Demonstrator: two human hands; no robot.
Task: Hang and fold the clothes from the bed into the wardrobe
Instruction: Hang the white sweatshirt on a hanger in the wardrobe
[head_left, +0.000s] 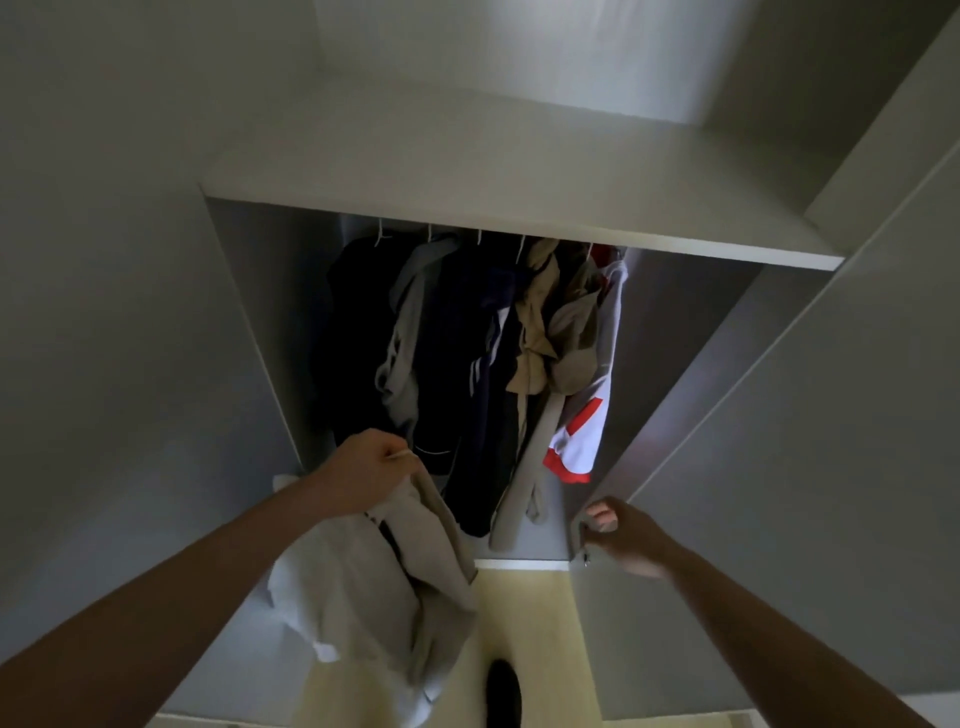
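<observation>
Your left hand (363, 470) grips a crumpled beige-and-white garment (384, 587) on a hanger; your right hand (621, 535) curls round the wardrobe door (753, 467) edge.

Dim light fills a room where grey panels (104, 260) flank an open compartment beneath a pale grey shelf (493, 171). A grey door (779, 467) stands open at right. Below, a pale yellow floor (540, 623) shows, with a dark shoe (503, 691) on it.

Home bedroom: wardrobe (519, 228) of hung clothes (467, 338)
</observation>
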